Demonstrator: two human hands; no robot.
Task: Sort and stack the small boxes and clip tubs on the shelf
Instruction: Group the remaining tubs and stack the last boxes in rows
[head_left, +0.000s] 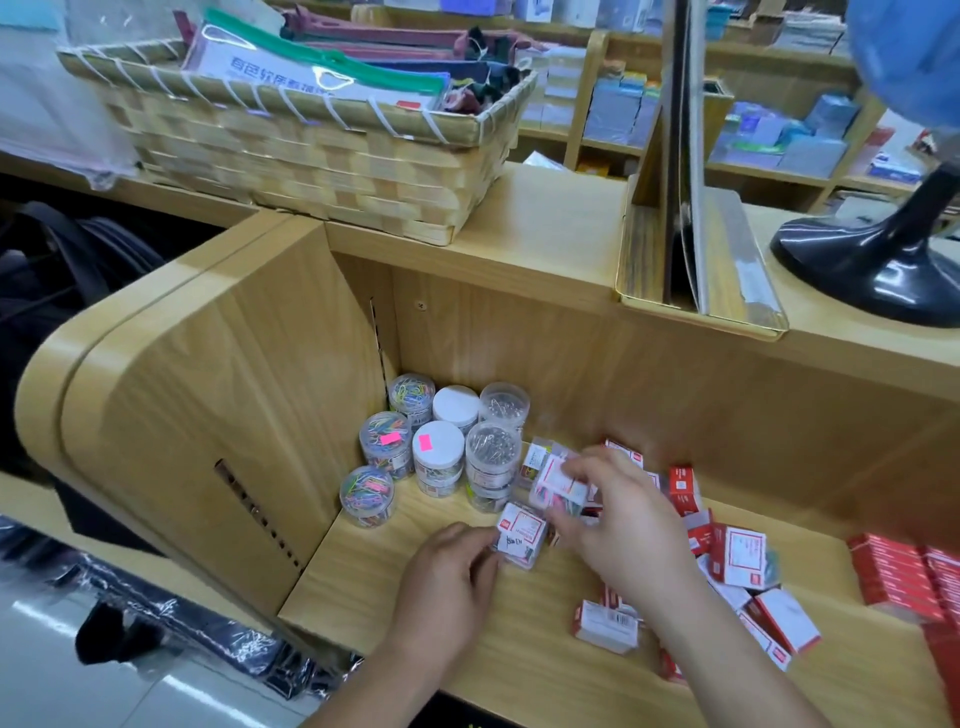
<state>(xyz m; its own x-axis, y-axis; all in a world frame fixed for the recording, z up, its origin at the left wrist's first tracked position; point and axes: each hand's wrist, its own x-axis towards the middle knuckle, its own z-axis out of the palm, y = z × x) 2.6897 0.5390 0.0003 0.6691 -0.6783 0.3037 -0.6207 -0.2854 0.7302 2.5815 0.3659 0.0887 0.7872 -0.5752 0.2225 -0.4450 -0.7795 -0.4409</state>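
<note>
1. While the left hand (447, 577) lies low on the wooden shelf (384, 587), its curled fingertips grip the near-left edge of a small clear box with a white label (521, 534), which sits on the shelf board near the middle.
2. The right hand (618, 525) reaches in from the right; thumb and fingers pinch a second clear labelled box (558, 480), held tilted just above and behind the first one.
3. Round clip tubs (438, 449) are grouped in the back-left corner of the compartment, touching one another and close to the side wall.
4. Several tubs show coloured paper clips (366, 493), two show silver clips (492, 452), and two have white lids; two carry a pink sticker (389, 439).
5. Some of the tubs in the middle row appear to stand on other tubs.
6. Small red-and-white boxes (737, 556) lie scattered at odd angles to the right of the hands, some on their sides and partly hidden by the right forearm.
7. Red packs (893, 577) lie in a neat row at the far right of the shelf.
8. On the counter above sit a woven basket (311, 171) of zip pouches and a black globe stand (872, 254).
</note>
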